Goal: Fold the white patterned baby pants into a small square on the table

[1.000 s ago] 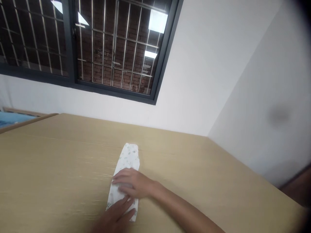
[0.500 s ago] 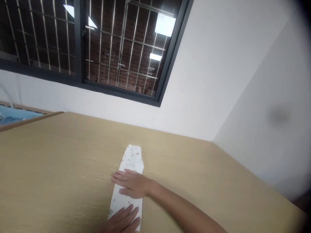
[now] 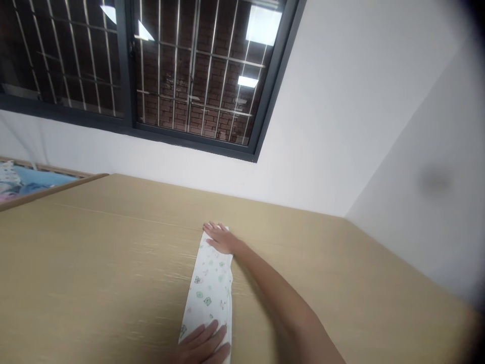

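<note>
Head view. White printed cloth (image 3: 208, 293) lies as a long narrow strip on the tan surface (image 3: 113, 263), running between the fingers of both hands. Right hand (image 3: 222, 239): palm down on the cloth's far end, fingers slightly spread, tips at its far edge. Left hand (image 3: 206, 346): on the near part, fingers extended and a little apart; palm runs out of frame at the bottom, so probably flat too, though the shading there is poor.

Change against the frame half a second ago: right hand has moved from mid-strip to the far end. The middle of the print, then covered, now shows between the two hands. Left hand remains on the near part.

Surroundings: right forearm (image 3: 273, 283) crosses the surface to the right of the cloth, hiding part of it; each hand covers one end of the strip. Beyond the right fingers, white wall (image 3: 322, 111) and a dark-framed window (image 3: 127, 60) with metal bars (image 3: 177, 60). Well to the left of the right fingers, past a brown edge (image 3: 56, 192), blue material (image 3: 45, 176) beside patterned fabric (image 3: 8, 173).
</note>
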Demonstrator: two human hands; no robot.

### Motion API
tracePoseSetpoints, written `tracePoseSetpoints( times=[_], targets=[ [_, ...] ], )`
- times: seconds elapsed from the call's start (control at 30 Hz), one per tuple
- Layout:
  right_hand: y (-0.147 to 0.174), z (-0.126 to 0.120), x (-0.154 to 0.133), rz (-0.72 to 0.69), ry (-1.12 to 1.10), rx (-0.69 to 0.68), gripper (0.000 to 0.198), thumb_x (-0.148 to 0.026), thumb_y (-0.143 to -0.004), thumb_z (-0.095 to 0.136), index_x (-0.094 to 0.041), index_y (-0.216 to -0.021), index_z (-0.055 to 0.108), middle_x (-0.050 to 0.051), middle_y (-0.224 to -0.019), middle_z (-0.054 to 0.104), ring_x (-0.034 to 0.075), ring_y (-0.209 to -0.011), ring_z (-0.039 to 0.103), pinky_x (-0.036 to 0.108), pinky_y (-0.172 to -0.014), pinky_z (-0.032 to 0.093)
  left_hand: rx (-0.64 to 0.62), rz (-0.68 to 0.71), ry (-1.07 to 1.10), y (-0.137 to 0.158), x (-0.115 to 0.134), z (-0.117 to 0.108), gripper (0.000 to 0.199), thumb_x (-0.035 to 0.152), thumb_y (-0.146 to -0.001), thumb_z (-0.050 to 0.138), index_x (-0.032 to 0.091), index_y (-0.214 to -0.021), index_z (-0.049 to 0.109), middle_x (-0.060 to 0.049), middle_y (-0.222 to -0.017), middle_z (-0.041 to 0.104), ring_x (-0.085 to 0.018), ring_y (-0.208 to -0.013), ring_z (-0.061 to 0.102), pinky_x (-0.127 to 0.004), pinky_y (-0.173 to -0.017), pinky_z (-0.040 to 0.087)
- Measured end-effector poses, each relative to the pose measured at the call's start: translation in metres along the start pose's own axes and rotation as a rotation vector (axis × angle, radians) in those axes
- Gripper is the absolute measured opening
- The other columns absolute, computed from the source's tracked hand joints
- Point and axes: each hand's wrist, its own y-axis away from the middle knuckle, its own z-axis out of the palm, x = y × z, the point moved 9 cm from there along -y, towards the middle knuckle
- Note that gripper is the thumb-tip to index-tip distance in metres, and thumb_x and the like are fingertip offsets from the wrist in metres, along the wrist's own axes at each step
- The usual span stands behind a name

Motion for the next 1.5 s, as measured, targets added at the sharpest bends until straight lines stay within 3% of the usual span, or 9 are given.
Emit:
tracePoseSetpoints(
  times=[0.23,0.47,0.6,0.77,0.87,1.0,1.13,1.27,1.5],
  targets=[
    [-0.022,-0.013,0.045,0.224,-0.061,0.110,0.055,-0.039,-0.107,0.037,-0.018,-0.157,0.042,0.015,-0.165,0.040,0.031,-0.155,0.031,0.050,-0.126,0.022,0.051,-0.043,-0.044,0.004,0.005,0.029,0.030,0.042,-0.104,0.053,0.029,-0.128,0.066,-0.002,-0.128,0.076,-0.019,-0.122,0.071,-0.025,-0.105,0.056],
    [-0.015,-0.023,0.044,0.253,-0.054,0.193,0.049,-0.042,-0.106,0.039,-0.023,-0.150,0.052,0.010,-0.159,0.051,0.028,-0.154,0.035,0.048,-0.126,0.021,0.002,-0.055,0.033,-0.017,0.007,0.018,0.034,0.030,-0.104,0.054,0.025,-0.137,0.061,-0.002,-0.137,0.071,-0.018,-0.128,0.067,-0.023,-0.106,0.054],
    [0.013,-0.041,0.018,0.212,0.041,0.321,0.052,-0.036,-0.104,0.041,-0.016,-0.152,0.049,0.015,-0.163,0.042,0.030,-0.155,0.029,0.054,-0.127,0.010,0.041,-0.111,0.149,-0.012,-0.001,0.010,0.044,0.032,-0.104,0.054,0.029,-0.147,0.052,-0.004,-0.134,0.073,-0.020,-0.128,0.067,-0.026,-0.105,0.056],
    [0.095,-0.056,-0.049,0.035,-0.137,0.483,0.038,-0.021,-0.095,0.048,-0.024,-0.125,0.070,0.010,-0.129,0.071,0.028,-0.122,0.058,0.048,-0.111,0.042,-0.050,-0.373,0.289,-0.007,-0.026,-0.022,0.056,0.024,-0.074,0.082,0.028,-0.128,0.066,-0.005,-0.125,0.075,-0.028,-0.117,0.070,-0.037,-0.101,0.060],
    [0.153,-0.040,-0.094,-0.062,-0.301,0.382,0.036,-0.014,-0.085,0.053,-0.028,-0.109,0.076,0.006,-0.111,0.073,0.026,-0.108,0.064,0.043,-0.101,0.050,-0.084,-0.489,0.339,-0.012,-0.031,-0.032,0.040,0.009,-0.069,0.076,0.025,-0.105,0.072,-0.005,-0.109,0.074,-0.024,-0.102,0.070,-0.036,-0.090,0.061],
    [0.206,-0.014,-0.135,-0.091,-0.349,0.215,0.050,-0.015,-0.077,0.064,-0.032,-0.123,0.074,0.008,-0.126,0.065,0.026,-0.114,0.063,0.040,-0.100,0.051,-0.123,-0.553,0.354,-0.020,-0.030,-0.026,0.022,0.010,-0.082,0.066,0.024,-0.097,0.071,-0.005,-0.103,0.070,-0.024,-0.099,0.066,-0.038,-0.088,0.056],
    [0.218,-0.010,-0.147,-0.104,-0.325,0.274,0.027,-0.020,-0.088,0.063,-0.027,-0.110,0.077,0.008,-0.115,0.069,0.023,-0.108,0.064,0.038,-0.095,0.052,-0.136,-0.569,0.342,-0.016,-0.032,-0.019,0.014,0.020,-0.089,0.067,0.027,-0.099,0.072,-0.004,-0.103,0.071,-0.024,-0.098,0.065,-0.037,-0.088,0.053],
    [0.212,-0.011,-0.139,-0.033,-0.388,0.388,0.015,-0.024,-0.096,0.060,-0.023,-0.101,0.074,0.007,-0.100,0.073,0.020,-0.096,0.065,0.034,-0.086,0.051,-0.100,-0.620,0.268,-0.001,-0.039,-0.017,0.049,0.037,-0.073,0.087,0.031,-0.119,0.071,-0.005,-0.120,0.072,-0.030,-0.112,0.064,-0.044,-0.097,0.053],
    [0.220,-0.017,-0.142,0.026,-0.454,0.403,0.022,-0.034,-0.094,0.064,-0.023,-0.112,0.071,0.007,-0.103,0.070,0.021,-0.094,0.064,0.033,-0.084,0.051,-0.125,-0.719,0.179,0.005,-0.048,-0.015,0.029,0.012,-0.091,0.054,0.027,-0.103,0.076,-0.006,-0.109,0.078,-0.026,-0.099,0.070,-0.041,-0.091,0.053]
  ],
)
